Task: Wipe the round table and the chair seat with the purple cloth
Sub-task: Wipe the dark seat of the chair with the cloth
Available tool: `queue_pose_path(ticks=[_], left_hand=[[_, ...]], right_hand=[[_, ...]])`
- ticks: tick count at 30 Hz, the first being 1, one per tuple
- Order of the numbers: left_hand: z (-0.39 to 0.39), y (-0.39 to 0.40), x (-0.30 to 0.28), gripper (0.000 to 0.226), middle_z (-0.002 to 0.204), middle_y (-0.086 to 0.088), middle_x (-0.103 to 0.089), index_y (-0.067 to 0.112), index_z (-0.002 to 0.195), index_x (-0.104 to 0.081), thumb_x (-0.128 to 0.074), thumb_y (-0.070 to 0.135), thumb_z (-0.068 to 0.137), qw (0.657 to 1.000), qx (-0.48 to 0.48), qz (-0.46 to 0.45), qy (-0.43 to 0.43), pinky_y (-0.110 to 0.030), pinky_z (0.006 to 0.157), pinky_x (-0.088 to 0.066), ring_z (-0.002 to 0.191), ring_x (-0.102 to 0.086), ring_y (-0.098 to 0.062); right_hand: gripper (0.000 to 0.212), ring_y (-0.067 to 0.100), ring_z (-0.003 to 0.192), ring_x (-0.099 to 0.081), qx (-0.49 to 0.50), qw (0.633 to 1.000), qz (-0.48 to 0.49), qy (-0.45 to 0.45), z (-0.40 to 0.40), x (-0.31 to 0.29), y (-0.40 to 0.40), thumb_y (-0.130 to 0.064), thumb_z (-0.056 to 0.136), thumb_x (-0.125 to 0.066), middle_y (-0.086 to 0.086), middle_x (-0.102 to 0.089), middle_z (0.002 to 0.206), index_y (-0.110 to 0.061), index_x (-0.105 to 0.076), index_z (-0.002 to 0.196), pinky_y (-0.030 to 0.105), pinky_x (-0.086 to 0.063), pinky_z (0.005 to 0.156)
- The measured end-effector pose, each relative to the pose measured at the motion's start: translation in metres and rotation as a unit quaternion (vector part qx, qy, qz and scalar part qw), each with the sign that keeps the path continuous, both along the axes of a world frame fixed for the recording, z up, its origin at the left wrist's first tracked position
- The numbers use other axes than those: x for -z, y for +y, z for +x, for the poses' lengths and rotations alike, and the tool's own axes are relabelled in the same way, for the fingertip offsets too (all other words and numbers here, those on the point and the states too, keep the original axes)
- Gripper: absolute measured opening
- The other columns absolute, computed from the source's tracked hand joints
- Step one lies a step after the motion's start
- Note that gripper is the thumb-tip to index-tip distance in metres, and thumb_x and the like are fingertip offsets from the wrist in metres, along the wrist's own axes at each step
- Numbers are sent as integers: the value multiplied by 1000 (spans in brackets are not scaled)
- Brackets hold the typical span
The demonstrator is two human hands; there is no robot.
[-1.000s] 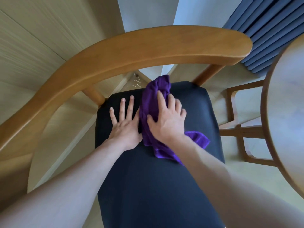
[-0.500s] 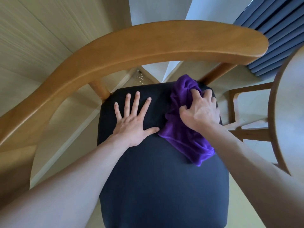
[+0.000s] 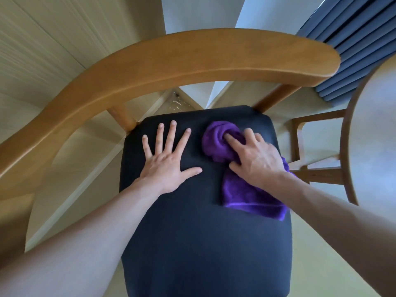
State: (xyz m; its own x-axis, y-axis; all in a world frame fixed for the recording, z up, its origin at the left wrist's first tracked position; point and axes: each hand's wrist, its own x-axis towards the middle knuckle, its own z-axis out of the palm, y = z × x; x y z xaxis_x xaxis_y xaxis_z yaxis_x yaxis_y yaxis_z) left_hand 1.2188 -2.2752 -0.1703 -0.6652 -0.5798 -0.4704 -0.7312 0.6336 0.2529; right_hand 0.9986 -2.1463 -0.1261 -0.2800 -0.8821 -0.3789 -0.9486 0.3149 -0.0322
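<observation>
two hands on smooth dark seat: left hand splayed flat, right hand pressing bunched plush purple cloth.

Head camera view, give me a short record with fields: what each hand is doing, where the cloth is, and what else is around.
left hand: left hand lies flat with fingers spread on the dark padded chair seat, holding nothing
right hand: right hand presses on the bunched purple cloth
cloth: on the seat's back right part, one end trailing toward the person
chair back: curved wooden backrest rail arches over the seat
table: round pale table with wooden rim at the right edge
background: blue pleated curtain at upper right
</observation>
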Motion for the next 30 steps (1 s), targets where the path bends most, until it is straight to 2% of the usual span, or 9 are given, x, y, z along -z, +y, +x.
queue_pose_path(ticks=[3, 6, 10, 12, 15, 19, 24, 27, 30], left_hand=[[0, 0, 1, 105, 156, 6, 50, 46, 151, 34, -17, 96, 73, 1000, 1, -2, -4, -64, 116, 20, 143, 48, -23], [0, 0, 1, 105, 155, 6, 51, 45, 150, 36, -19, 95, 76, 1000, 0, -6, -1, -64, 115, 21, 144, 46, -24], [1, -2, -3, 114, 156, 4, 51, 44, 152, 31, -58, 68, 86, 1000, 7, 18, -2, -67, 117, 19, 143, 48, -25], [0, -3, -4, 113, 157, 3, 48, 46, 152, 30, -57, 70, 85, 1000, 6, 23, 0, -67, 117, 19, 144, 47, -25], [0, -2, -4, 107, 157, 6, 49, 47, 148, 36, -31, 92, 78, 1000, -3, 11, -1, -63, 115, 22, 144, 46, -23], [-2, -1, -8, 109, 159, 6, 46, 46, 152, 31, -27, 96, 75, 1000, -7, 12, -8, -64, 117, 19, 145, 45, -23], [0, -8, -23, 109, 169, 6, 25, 36, 162, -6, -54, 82, 76, 998, -21, 55, 21, -58, 121, 18, 150, 36, -16], [23, -29, -38, 97, 173, 6, -3, 29, 156, -34, -81, 54, 76, 995, 9, 51, 86, -54, 127, -8, 158, 6, -12], [50, -49, -51, 124, 171, 11, 16, 42, 161, -12, -90, 56, 66, 997, 19, 71, 24, -48, 126, -20, 158, 6, -15]], right_hand=[[78, 36, 116, -47, 207, 978, -19, 9, 1, 4, -8, -44, 86, -60, 11, -37, 129, -29, -25, 154, 42, -46, 73], [80, 36, 117, -49, 286, 957, -31, -41, 47, 2, -20, -42, 85, -60, 12, -37, 131, -22, -24, 153, 39, -39, 72], [78, 34, 113, -50, 112, 985, -3, -130, 104, -5, -16, -46, 84, -61, 9, -36, 131, -24, -26, 150, 39, -43, 71], [72, 34, 111, -51, 28, 993, -16, -113, 91, -8, -18, -47, 83, -62, 8, -38, 130, -28, -31, 146, 39, -41, 70], [65, 37, 116, -48, 125, 990, -44, -39, 38, -4, -42, -45, 83, -64, 10, -38, 131, -30, -40, 142, 43, -47, 79], [57, 43, 117, -52, 307, 951, 7, -41, 0, -4, -85, -44, 86, -63, 14, -37, 138, -18, -49, 135, 43, -44, 85], [63, 39, 108, -57, 131, 981, 1, -143, 87, -8, -93, -43, 89, -58, 14, -40, 132, -26, -38, 146, 39, -41, 75], [75, 37, 109, -55, 78, 984, -3, -162, 80, -6, -84, -42, 89, -59, 11, -41, 132, -34, -26, 155, 38, -40, 73], [73, 39, 111, -56, 108, 989, 0, -104, 33, -2, -76, -45, 89, -58, 11, -42, 130, -36, -27, 154, 41, -40, 75]])
